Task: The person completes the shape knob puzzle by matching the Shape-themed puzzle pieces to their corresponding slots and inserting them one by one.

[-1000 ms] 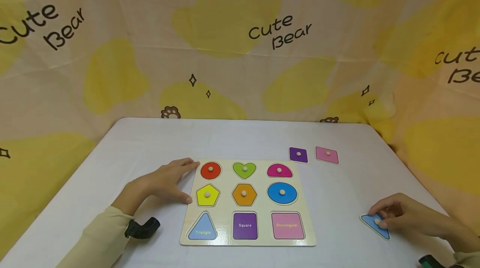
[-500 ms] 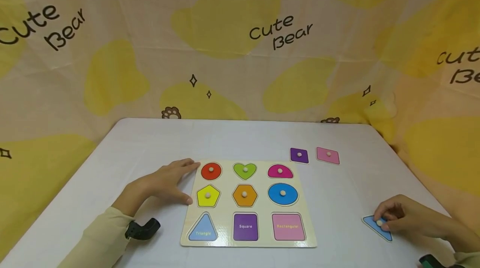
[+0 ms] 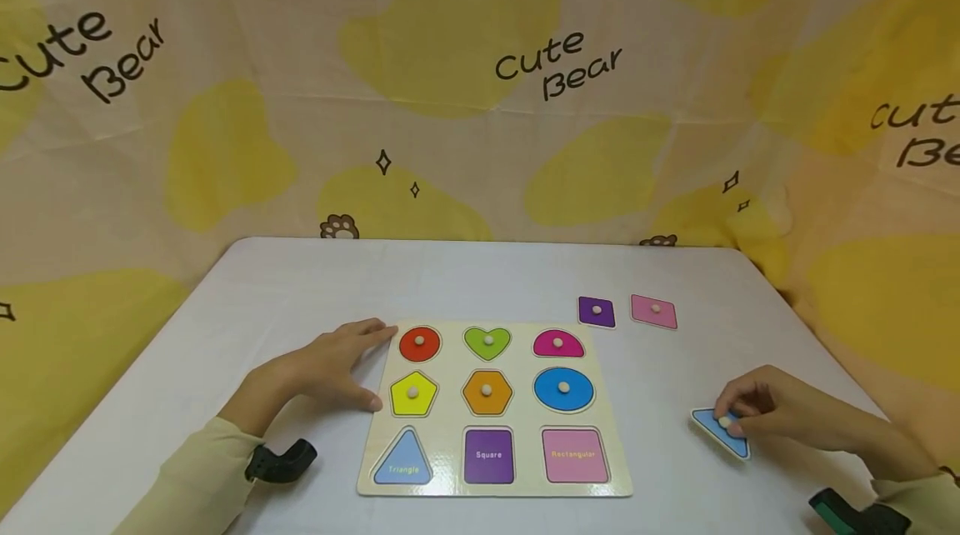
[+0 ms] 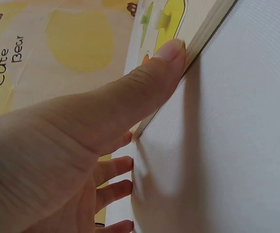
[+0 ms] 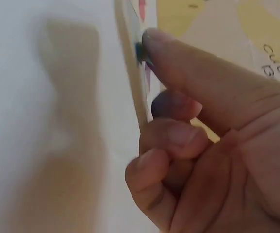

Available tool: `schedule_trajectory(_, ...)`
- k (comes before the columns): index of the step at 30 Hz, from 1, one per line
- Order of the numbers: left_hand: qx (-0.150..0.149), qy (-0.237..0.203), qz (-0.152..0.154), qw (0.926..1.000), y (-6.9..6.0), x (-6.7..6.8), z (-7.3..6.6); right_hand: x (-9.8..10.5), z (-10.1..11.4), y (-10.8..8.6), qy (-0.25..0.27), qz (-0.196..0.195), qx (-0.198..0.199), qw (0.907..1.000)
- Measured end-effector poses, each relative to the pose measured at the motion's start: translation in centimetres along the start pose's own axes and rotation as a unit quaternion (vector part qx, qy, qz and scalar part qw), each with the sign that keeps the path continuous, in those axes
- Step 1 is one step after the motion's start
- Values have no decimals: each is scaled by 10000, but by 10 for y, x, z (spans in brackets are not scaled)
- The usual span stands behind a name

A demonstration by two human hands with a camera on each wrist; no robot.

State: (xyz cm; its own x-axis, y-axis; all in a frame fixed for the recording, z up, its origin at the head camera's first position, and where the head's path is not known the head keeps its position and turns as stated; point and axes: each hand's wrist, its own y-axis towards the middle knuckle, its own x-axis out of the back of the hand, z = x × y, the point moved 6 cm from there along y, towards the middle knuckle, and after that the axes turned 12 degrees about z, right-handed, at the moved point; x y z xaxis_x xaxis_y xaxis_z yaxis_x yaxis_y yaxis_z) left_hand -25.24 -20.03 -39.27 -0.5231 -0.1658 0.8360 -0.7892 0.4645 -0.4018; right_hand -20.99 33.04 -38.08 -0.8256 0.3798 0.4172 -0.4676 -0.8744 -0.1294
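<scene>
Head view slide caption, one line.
Right hand pinches the blue triangle piece by its knob; left hand touches the puzzle board.

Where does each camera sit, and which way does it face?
Head: worn on the head, facing forward and down at the board; left hand and right hand both show.
Left wrist: on that wrist, facing past the thumb to the board's edge; only the left hand shows.
Right wrist: on that wrist, facing the held triangle nearly edge-on; only the right hand shows.
Shared: head and left wrist both show the left hand at the board and the yellow pentagon.
</scene>
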Motion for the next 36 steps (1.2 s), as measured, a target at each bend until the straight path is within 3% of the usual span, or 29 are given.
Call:
schedule_trajectory(10, -9, -3, -23, 10000, 0, 0, -1, 2, 24, 46, -557, -479, -64, 9973)
schedule_trajectory(20, 93, 12, 18, 10000, -1, -1, -2, 4, 29, 83, -958, -817, -391, 9913)
schedule_trajectory(36, 39, 28, -15, 10000, 0, -2, 2, -9, 40, 132, -1008, -623, -266, 9926)
